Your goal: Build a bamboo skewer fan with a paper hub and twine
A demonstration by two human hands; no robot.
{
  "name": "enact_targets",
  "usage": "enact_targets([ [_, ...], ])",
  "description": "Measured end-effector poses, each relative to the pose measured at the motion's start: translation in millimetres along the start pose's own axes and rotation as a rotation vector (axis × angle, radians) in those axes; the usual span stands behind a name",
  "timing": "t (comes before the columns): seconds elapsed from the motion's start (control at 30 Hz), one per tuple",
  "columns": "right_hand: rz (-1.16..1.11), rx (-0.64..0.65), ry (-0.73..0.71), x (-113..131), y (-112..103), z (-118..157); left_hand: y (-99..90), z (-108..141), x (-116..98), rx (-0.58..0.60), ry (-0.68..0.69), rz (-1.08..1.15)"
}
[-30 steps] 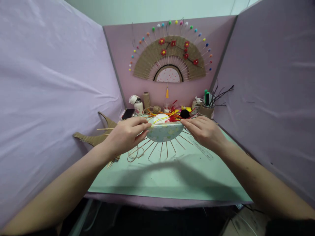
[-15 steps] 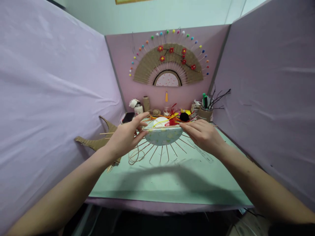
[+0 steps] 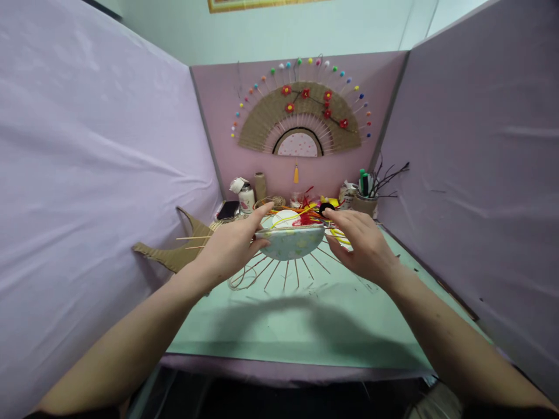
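Note:
A half-round fan base (image 3: 290, 243) covered in pale floral material is held above the table, straight edge up. Thin wooden sticks (image 3: 269, 274) fan out from its curved side. My left hand (image 3: 233, 240) is closed on the base's left end, thumb in front and fingers behind. At the right end, my right hand (image 3: 360, 235) has its thumb and fingers apart. Its fingertips are close to the edge; whether they touch it I cannot tell. Behind the straight edge lie a white round piece (image 3: 286, 219), red and orange pipe cleaners (image 3: 311, 217) and a black ball (image 3: 326, 208).
Cut cardboard (image 3: 163, 255) lies on the left with loose sticks. A looped cord (image 3: 241, 279) rests on the green tabletop (image 3: 288, 331). Behind stand a bottle (image 3: 247, 199) and a pot of pens and twigs (image 3: 365, 203). A decorated fan (image 3: 257, 122) hangs on the back panel.
My right thumb and fingers have spread apart from their pinch at the base's right end. My left hand stays at the left end. The view has shifted slightly.

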State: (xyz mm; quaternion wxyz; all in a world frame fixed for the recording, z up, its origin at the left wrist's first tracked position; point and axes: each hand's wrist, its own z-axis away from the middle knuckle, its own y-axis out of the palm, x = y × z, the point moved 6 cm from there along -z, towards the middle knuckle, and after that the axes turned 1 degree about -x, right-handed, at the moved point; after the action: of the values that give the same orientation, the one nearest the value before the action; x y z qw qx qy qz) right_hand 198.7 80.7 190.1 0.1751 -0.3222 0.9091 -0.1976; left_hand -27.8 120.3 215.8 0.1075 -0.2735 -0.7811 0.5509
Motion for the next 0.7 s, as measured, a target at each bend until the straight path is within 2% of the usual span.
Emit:
enact_targets([
  [0.2, -0.1, 0.011, 0.099, 13.7, 6.6, -7.4, -0.9, 0.6, -2.1, -0.015, 0.015, -0.01],
  [0.4, -0.167, 0.027, 0.213, 13.8, 16.4, -14.5, -0.7, 1.6, -5.2, -0.04, 0.04, -0.021],
  [0.57, -0.18, -0.015, 0.188, 15.7, 16.1, -15.7, -1.4, 1.5, -8.5, -0.03, 0.049, 0.004],
  [0.7, -0.101, -0.071, 0.112, 19.3, 12.7, -14.1, -1.9, 1.4, -9.6, -0.03, 0.039, 0.006],
])
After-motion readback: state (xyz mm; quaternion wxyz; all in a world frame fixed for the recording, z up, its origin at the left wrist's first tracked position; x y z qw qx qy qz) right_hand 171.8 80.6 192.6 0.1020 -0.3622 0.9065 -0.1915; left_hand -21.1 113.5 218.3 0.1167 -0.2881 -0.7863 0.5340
